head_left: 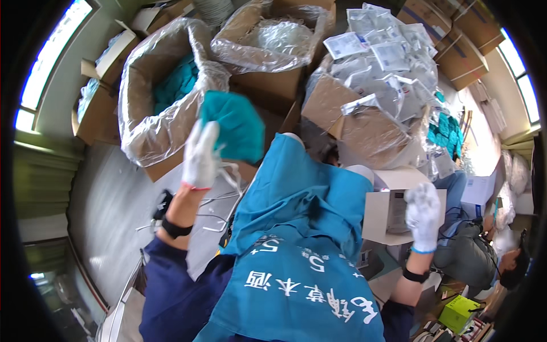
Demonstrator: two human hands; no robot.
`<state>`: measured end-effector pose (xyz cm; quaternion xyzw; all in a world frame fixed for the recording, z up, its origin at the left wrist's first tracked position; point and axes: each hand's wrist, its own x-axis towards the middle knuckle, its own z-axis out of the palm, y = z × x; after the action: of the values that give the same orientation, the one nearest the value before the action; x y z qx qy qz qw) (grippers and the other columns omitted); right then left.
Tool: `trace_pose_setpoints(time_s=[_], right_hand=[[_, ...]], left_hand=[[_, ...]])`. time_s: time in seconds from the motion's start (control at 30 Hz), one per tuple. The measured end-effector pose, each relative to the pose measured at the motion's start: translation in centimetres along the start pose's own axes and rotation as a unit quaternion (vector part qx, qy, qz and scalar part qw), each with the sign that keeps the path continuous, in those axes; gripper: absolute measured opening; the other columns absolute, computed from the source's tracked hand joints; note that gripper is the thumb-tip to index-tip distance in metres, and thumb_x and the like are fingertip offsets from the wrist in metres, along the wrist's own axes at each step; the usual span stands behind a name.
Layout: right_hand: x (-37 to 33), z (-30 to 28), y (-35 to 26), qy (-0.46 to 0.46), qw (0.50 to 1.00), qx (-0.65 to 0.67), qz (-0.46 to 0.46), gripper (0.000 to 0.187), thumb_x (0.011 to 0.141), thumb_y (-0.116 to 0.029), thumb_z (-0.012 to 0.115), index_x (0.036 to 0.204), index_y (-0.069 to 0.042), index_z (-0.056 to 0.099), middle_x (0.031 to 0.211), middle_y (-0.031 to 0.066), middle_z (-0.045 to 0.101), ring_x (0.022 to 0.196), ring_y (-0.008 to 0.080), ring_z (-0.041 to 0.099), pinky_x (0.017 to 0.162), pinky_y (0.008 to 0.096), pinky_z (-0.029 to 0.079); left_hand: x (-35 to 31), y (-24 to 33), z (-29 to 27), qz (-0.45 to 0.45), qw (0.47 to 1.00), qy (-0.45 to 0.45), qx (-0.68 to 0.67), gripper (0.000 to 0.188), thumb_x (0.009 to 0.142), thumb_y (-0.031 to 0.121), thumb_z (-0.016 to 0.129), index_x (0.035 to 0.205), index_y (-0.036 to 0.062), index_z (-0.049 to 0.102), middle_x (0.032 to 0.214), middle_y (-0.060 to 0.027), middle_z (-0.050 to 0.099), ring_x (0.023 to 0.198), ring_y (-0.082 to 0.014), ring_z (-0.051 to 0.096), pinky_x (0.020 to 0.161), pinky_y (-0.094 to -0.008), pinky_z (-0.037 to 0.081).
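Observation:
My left hand (201,154), in a white knitted glove with a red cuff edge, is raised near the lined carton at the left. Between its thumb and fingers is a flat teal cloth piece (236,128), slightly blurred. My right hand (423,205), in a white glove with a blue cuff edge, is beside an open white box (374,219) at the right of my lap. Its fingers are curled closed, and whatever they may hold is hidden. The plastic-lined carton (137,108) contains more teal cloth pieces (176,85).
Another lined carton (307,60) holds clear plastic packaging. A carton (330,105) at the right is heaped with white-and-clear packets (393,57). More teal pieces (445,135) lie beyond it. A person (467,253) sits at my right, near a lime-green box (457,313). Brown cartons (464,60) are stacked behind.

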<state>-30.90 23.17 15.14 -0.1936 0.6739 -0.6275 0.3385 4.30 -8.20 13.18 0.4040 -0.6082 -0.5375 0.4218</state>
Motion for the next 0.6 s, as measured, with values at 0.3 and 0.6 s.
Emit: trace_pose_setpoints(time_s=[0.3,0.6], right_hand=[[3.6,17.9,4.7,-0.231,0.955,0.185,0.027,0.084,0.086,-0.042,0.079,0.145,0.003,0.04,0.098,0.0043,0.063,0.063,0.0035,0.049,0.05,0.0192,0.039],[1.0,19.4,5.9,-0.272,0.946,-0.17,-0.049,0.032,0.096,-0.032,0.07,0.082,-0.005,0.061,0.068,-0.0022,0.053,0.062,0.0081,0.045,0.054,0.0265,0.039]], left_hand=[[-2.1,0.1,10.4,-0.134,0.94,-0.094,-0.298,0.031,0.102,0.016,0.061,0.128,0.0005,0.061,0.117,-0.0063,0.068,0.095,-0.0129,0.065,0.081,-0.0262,0.052],[-0.4,-7.0,11.9,-0.109,0.965,0.049,-0.232,0.032,0.106,0.033,0.053,0.097,0.0046,0.066,0.079,0.0036,0.056,0.07,-0.0066,0.047,0.064,-0.0255,0.041]])
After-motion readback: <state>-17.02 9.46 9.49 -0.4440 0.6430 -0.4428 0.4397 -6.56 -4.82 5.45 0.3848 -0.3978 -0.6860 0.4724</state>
